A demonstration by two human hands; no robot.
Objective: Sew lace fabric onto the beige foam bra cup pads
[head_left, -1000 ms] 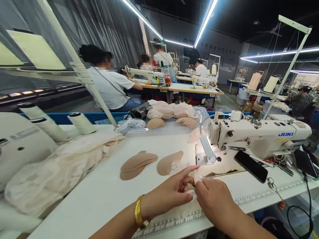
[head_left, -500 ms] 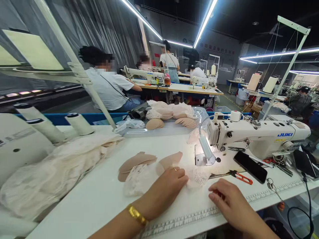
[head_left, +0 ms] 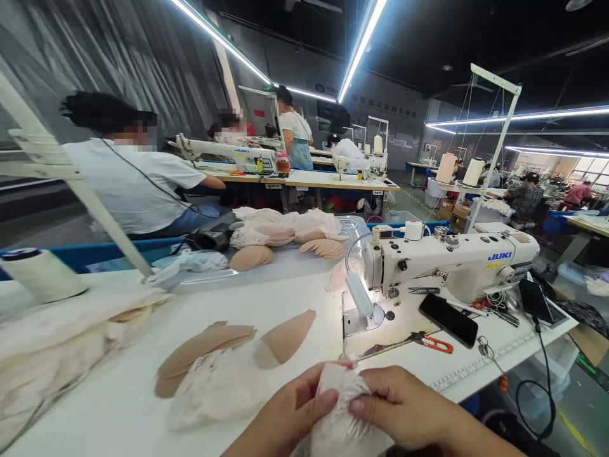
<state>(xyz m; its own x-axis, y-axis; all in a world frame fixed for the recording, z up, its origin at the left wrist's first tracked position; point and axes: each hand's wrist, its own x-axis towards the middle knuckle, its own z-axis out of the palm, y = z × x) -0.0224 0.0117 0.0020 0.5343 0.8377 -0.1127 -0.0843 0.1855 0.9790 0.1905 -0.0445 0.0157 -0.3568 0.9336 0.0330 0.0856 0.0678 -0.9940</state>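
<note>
Between my hands, near the table's front edge, is a piece of white lace fabric [head_left: 343,416]. My left hand [head_left: 297,406] pinches its left side with thumb and fingers. On its right side, my right hand [head_left: 399,403] grips it in the same way. To the left on the table lies more white lace [head_left: 216,387], partly over a stack of beige cup pieces [head_left: 202,349]. A single beige cup piece [head_left: 287,338] rests beside them. The sewing machine [head_left: 447,260] stands beyond my hands to the right, its small lamp [head_left: 359,293] lit.
Orange-handled scissors [head_left: 431,343], a phone [head_left: 448,319] and small snips [head_left: 423,291] lie right of the needle area. A clear plastic tray [head_left: 200,279] with lace and beige pieces sits at the back. Cream fabric [head_left: 71,343] covers the left side. A co-worker [head_left: 128,178] sits ahead.
Both hands have come together and lifted the lace from the table, now gripping it between them. Before, my left hand lay on the lace and my right hand was apart. The view has swung right.
</note>
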